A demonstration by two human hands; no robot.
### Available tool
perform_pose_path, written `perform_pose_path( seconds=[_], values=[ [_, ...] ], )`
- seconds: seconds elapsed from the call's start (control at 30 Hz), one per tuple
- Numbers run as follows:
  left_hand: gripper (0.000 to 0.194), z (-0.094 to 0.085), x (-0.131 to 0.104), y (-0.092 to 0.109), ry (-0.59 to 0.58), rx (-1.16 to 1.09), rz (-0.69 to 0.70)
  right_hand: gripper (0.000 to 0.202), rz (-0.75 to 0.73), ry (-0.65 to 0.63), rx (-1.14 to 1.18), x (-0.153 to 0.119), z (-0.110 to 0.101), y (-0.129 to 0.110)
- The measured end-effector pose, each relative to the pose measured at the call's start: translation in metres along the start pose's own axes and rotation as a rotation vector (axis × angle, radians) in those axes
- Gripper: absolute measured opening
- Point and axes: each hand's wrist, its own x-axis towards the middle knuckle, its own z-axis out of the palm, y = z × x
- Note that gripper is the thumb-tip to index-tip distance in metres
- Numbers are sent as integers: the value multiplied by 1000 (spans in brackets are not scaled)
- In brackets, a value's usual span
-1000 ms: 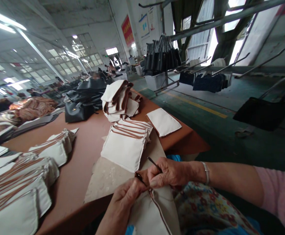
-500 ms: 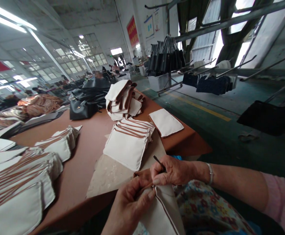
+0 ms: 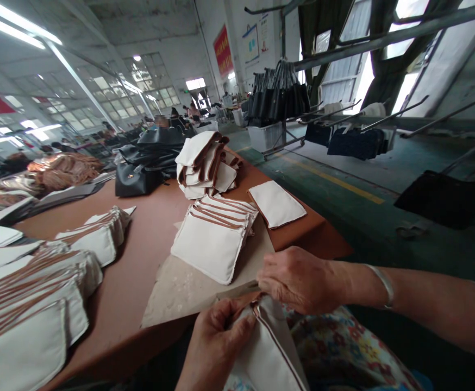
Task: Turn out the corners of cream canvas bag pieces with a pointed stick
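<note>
My left hand (image 3: 221, 336) grips a cream fabric pouch (image 3: 270, 347) over my lap, thumb on top near its brown-trimmed corner. A dark line like a seam or zip runs down the pouch. My right hand (image 3: 298, 279) is closed with its knuckles up, at the pouch's upper edge. What its fingers pinch is hidden behind them. Just beyond the hands, a stack of similar cream pouches (image 3: 208, 244) with brown edges lies on a sheet of cardboard (image 3: 172, 293).
The brown-covered table (image 3: 139, 260) carries rows of cream pieces (image 3: 21, 336) at left, a folded pile (image 3: 205, 163), a single flat piece (image 3: 277, 203) and a black bag (image 3: 133, 179). Metal racks with hanging black bags (image 3: 278, 98) stand beyond, across the green floor.
My right hand has turned knuckles-up and shifted slightly right along the pouch's edge. The thin dark tool that stuck up from its fingers is out of sight. My left hand keeps its grip.
</note>
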Motion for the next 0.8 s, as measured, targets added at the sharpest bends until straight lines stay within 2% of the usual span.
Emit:
perform_pose_path(
  seconds=[0.17, 0.33, 0.57, 0.8],
  values=[
    [33, 5, 2, -1, 80, 73, 38, 22, -97, -182, -147, -1, -7, -11],
    [22, 13, 0, 4, 63, 83, 100, 21, -100, -372, -70, 7, -5, -5],
    [16, 16, -2, 8, 95, 139, 135, 22, -118, -440, 31, 10, 5, 4],
    [22, 23, -4, 13, 63, 71, 96, 29, -154, -438, -63, 13, -4, -1]
  ],
)
